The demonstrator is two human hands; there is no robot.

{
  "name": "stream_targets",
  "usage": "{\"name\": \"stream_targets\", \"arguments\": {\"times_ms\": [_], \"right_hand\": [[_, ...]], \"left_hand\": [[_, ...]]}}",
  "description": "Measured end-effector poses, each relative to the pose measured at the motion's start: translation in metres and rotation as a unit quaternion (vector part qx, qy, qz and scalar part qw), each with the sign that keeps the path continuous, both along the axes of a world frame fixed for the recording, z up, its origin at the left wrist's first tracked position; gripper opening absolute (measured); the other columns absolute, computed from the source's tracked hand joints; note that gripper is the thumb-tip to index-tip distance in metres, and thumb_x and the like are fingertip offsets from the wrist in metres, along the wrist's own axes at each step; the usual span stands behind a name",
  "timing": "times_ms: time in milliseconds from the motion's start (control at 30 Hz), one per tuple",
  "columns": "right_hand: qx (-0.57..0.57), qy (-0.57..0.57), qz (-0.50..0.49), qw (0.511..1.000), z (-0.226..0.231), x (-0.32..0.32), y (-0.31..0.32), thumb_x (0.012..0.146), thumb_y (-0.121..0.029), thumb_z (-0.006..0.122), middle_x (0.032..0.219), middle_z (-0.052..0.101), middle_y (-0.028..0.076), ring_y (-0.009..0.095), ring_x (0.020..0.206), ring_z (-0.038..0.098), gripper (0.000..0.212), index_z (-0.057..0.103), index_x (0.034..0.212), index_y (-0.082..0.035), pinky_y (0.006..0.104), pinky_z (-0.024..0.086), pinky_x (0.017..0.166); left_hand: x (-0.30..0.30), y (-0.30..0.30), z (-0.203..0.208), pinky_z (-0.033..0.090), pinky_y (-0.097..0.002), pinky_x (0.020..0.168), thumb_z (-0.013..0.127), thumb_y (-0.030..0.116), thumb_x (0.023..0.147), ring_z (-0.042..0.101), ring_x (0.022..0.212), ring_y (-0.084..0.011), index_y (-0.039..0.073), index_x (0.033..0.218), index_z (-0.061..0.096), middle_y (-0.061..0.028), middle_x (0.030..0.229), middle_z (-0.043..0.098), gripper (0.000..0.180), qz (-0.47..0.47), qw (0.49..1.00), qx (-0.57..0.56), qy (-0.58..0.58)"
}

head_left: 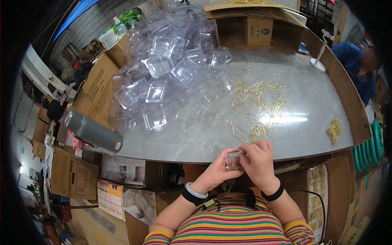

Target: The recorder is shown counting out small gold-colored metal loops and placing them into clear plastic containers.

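Close to my body, at the table's near edge, a small clear plastic box (234, 160) with gold-coloured metal pieces in it sits between my hands. My left hand (218, 170) is closed round its left side, thumb across the near edge. The bent fingers of my right hand (260, 164) grip its right side and partly cover it. Just beyond my hands, loose gold-coloured bent pins or hooks (261, 130) lie scattered on the grey tabletop (183, 139). A big heap of empty clear plastic boxes (157, 92) covers the table's far left part.
A grey bottle (94, 131) lies tilted at the left edge. A small gold pile (335, 130) is at the right, and a white stand (318, 63) behind it. Cardboard walls (335, 67) border the table. An open carton (258, 32) stands at the back. Another person (355, 69) is beyond the right side.
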State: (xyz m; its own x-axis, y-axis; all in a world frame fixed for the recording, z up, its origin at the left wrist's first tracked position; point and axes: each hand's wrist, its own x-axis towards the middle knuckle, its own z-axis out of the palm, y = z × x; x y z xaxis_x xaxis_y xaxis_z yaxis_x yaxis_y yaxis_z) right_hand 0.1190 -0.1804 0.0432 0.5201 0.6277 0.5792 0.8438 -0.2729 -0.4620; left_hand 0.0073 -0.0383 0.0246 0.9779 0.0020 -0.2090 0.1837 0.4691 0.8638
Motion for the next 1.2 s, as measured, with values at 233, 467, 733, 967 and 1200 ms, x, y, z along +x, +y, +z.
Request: {"name": "stream_targets", "arguments": {"times_ms": [233, 467, 733, 967, 1200], "right_hand": [[-0.009, -0.040, 0.084, 0.996, 0.003, 0.004, -0.012, 0.075, -0.002, 0.071, 0.093, 0.066, 0.000, 0.026, 0.093, 0.059, 0.027, 0.071, 0.100, -0.013, 0.0416, 0.042, 0.090], [0.057, 0.113, -0.002, 0.992, 0.002, 0.020, -0.027, 0.083, 0.005, 0.064, 0.102, 0.064, 0.011, 0.032, 0.096, 0.060, 0.027, 0.070, 0.106, -0.007, 0.0392, 0.049, 0.084], [-0.025, 0.053, -0.046, 0.997, -0.013, 0.044, -0.050, 0.088, -0.011, 0.072, 0.126, 0.059, 0.017, 0.037, 0.117, 0.056, 0.034, 0.063, 0.120, -0.003, 0.0433, 0.048, 0.097], [-0.076, -0.042, 0.058, 0.995, -0.014, 0.004, -0.003, 0.079, -0.022, 0.078, 0.128, 0.057, 0.010, 0.033, 0.127, 0.048, 0.042, 0.065, 0.118, -0.014, 0.0565, 0.030, 0.113], [-0.030, -0.014, 0.064, 0.997, -0.024, -0.007, 0.018, 0.073, -0.021, 0.082, 0.091, 0.062, -0.003, 0.024, 0.100, 0.055, 0.016, 0.070, 0.083, -0.016, 0.0444, 0.036, 0.095]], "left_hand": [[-0.002, 0.002, 0.003, 0.050, -0.0353, 0.104, 0.067, -0.008, 0.089, 0.062, 0.119, -0.0225, 0.007, 0.149, 0.030, -0.0144, 0.126, 0.060, 0.071, -0.004, 1.000, -0.015, -0.001], [-0.008, 0.017, 0.016, 0.052, -0.0367, 0.101, 0.069, -0.008, 0.088, 0.065, 0.114, -0.0263, 0.005, 0.148, 0.032, -0.0116, 0.119, 0.059, 0.071, 0.089, 0.995, 0.034, 0.014], [-0.030, 0.109, 0.014, 0.057, -0.0334, 0.088, 0.074, -0.003, 0.083, 0.070, 0.095, -0.0247, 0.002, 0.154, 0.020, -0.0179, 0.134, 0.046, 0.089, 0.306, 0.912, 0.269, 0.047], [-0.035, 0.124, -0.011, 0.053, -0.0369, 0.086, 0.080, 0.018, 0.084, 0.067, 0.091, -0.0295, -0.001, 0.150, 0.034, -0.0223, 0.139, 0.040, 0.083, 0.319, 0.550, 0.770, 0.052], [-0.035, 0.077, 0.020, 0.049, -0.0467, 0.091, 0.081, 0.021, 0.081, 0.058, 0.108, -0.0396, 0.001, 0.131, 0.054, -0.0203, 0.127, 0.052, 0.060, 0.383, 0.613, 0.690, 0.038]]}}
